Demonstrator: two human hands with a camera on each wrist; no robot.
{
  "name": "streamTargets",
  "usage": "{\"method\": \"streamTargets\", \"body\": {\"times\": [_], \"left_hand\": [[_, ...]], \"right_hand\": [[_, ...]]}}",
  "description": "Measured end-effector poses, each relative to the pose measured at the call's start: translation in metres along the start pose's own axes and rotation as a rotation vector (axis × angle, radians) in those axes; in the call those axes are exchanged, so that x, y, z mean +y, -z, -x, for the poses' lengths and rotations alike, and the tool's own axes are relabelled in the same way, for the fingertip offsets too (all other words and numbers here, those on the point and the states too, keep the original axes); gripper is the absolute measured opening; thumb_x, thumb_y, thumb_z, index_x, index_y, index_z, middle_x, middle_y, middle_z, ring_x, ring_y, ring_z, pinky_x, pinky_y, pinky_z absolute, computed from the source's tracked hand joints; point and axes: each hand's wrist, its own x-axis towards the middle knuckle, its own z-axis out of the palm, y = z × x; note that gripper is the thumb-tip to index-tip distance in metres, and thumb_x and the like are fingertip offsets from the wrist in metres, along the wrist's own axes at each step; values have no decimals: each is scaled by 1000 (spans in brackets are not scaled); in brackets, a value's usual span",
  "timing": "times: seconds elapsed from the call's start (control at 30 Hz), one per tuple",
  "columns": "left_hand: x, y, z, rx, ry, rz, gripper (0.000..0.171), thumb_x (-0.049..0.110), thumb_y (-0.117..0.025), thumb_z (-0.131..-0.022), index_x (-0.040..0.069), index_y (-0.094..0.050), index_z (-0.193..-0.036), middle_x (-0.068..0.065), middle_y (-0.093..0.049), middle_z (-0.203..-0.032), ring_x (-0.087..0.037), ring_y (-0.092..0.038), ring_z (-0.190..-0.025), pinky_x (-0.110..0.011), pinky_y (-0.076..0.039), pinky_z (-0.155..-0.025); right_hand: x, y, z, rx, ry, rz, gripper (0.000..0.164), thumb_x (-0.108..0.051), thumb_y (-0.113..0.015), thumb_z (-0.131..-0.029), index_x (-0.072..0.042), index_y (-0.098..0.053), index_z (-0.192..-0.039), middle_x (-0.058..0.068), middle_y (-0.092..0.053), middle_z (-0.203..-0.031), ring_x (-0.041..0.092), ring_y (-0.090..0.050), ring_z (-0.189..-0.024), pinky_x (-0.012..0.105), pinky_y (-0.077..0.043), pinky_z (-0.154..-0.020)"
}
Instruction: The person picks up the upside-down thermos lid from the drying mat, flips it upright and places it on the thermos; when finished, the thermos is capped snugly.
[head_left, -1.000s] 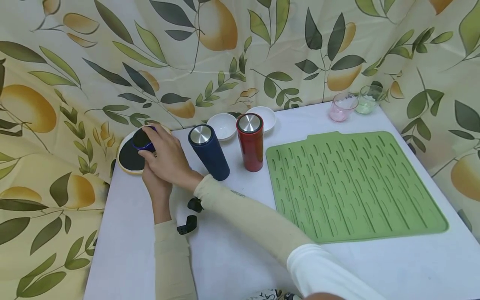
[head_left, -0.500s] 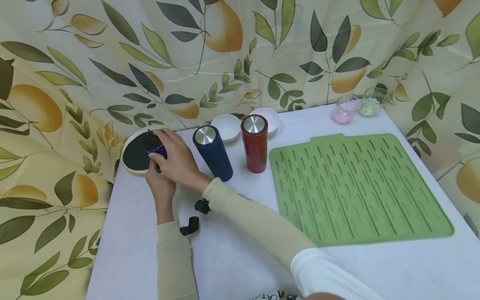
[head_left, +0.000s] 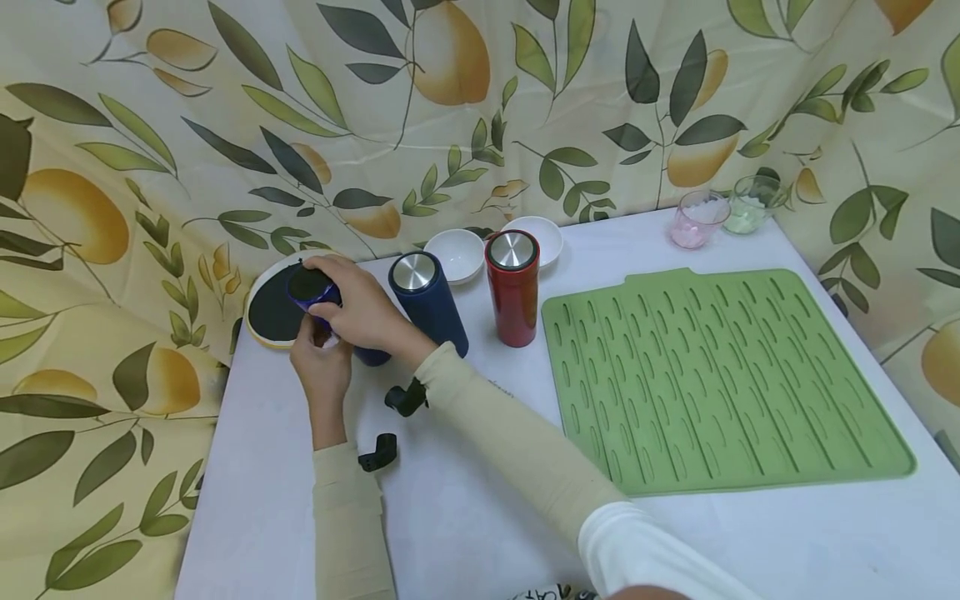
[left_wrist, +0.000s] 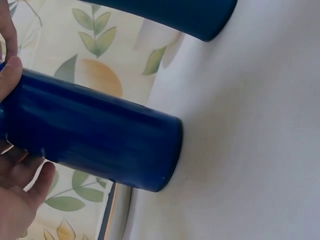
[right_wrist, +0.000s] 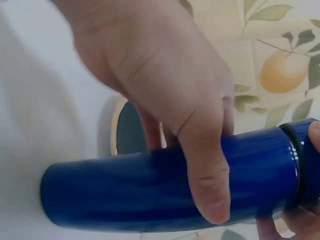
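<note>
A bright blue thermos bottle (right_wrist: 120, 195) with a dark-topped cap (head_left: 309, 285) leans at the table's left side, its base close over the cloth. My left hand (head_left: 321, 362) grips the upper body; in the right wrist view its thumb lies across the front. With curled fingers, my right hand (head_left: 360, 304) holds the cap from the right. A dark ring shows between cap and body. In the left wrist view, fingertips sit on both sides of the bottle's upper end, and the cap is mostly out of frame. A round black board (head_left: 272, 310) with a pale rim lies behind.
Right of my hands stand a navy bottle (head_left: 431, 304) and a red bottle (head_left: 514, 300). Two white bowls (head_left: 456, 257) sit behind them. A green ridged mat (head_left: 720, 392) covers the right side. Pink (head_left: 697, 221) and green (head_left: 747, 204) glasses stand at the back right corner.
My right hand and the cap have shifted a little right, and the right wrist has swung outward. The bottle's lower end now shows beside my left hand. The view itself has moved slightly.
</note>
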Motion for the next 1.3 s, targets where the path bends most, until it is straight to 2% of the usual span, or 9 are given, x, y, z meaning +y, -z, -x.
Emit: {"method": "streamTargets", "body": {"times": [0.13, 0.23, 0.37, 0.53, 0.63, 0.8, 1.0, 1.2, 1.3], "left_hand": [[3, 2, -1, 15, 45, 5, 33, -4, -64, -74, 5, -65, -106, -10, -65, -96, -17, -62, -90, -27, -49, -83], [2, 5, -2, -28, 74, 42, 30, 0, -66, -75, 7, -66, -105, -10, -64, -91, -15, -61, -83, -21, -49, -74], [-2, 17, -8, -172, 135, 236, 45, 6, -74, -75, 12, -62, -118, -10, -62, -106, -19, -59, -92, -21, -49, -74], [-7, 33, -17, -332, 197, 523, 59, -9, -70, -74, 5, -52, -129, -14, -55, -122, -25, -54, -108, -25, -48, -84], [-11, 36, -22, -382, 196, 602, 60, -16, -64, -75, 1, -49, -130, -16, -55, -120, -25, -55, -106, -26, -48, -84], [-16, 33, -23, -388, 193, 630, 56, -17, -63, -75, 1, -49, -127, -13, -57, -113, -21, -57, -97, -24, -50, -78], [-18, 31, -21, -401, 157, 615, 59, -15, -63, -78, 4, -45, -131, -12, -55, -116, -20, -56, -100, -23, -49, -81], [-20, 31, -21, -371, 153, 555, 36, -12, -64, -79, 4, -54, -110, -7, -59, -96, -15, -55, -84, -20, -49, -69], [-21, 30, -21, -359, 143, 534, 31, -12, -63, -79, 6, -55, -103, -4, -59, -89, -13, -54, -80, -20, -48, -67]], "right_hand": [[0, -3, 2, 27, -24, -27, 57, -25, -67, -84, -20, -41, -135, -1, -29, -140, 10, -41, -120, 17, -33, -96], [2, -5, 2, 48, -23, -39, 55, -28, -67, -84, -22, -43, -133, -1, -29, -137, 10, -41, -118, 17, -33, -96], [5, -4, 0, 0, 19, -83, 50, -21, -63, -87, -21, -44, -133, -4, -33, -138, 5, -33, -125, 17, -27, -100], [5, 1, 1, -78, 5, -175, 49, -14, -60, -89, -20, -43, -135, -7, -34, -140, 2, -31, -126, 18, -27, -100], [4, 1, 1, -71, -10, -170, 51, -16, -62, -88, -21, -44, -135, -4, -30, -142, 5, -31, -127, 20, -28, -100], [5, 1, 2, -50, 14, -132, 52, -21, -63, -87, -19, -44, -135, 0, -28, -142, 7, -32, -126, 19, -28, -99], [4, 1, 4, -43, 9, -80, 49, -21, -59, -90, -22, -43, -137, -2, -30, -144, 9, -34, -127, 21, -32, -98], [2, -11, 7, 109, -34, 76, 59, -40, -67, -81, -25, -43, -133, 2, -32, -134, 12, -40, -118, 23, -39, -92], [1, -15, 8, 158, -53, 70, 69, -45, -68, -78, -25, -37, -135, 3, -29, -131, 12, -38, -113, 25, -40, -89]]}}
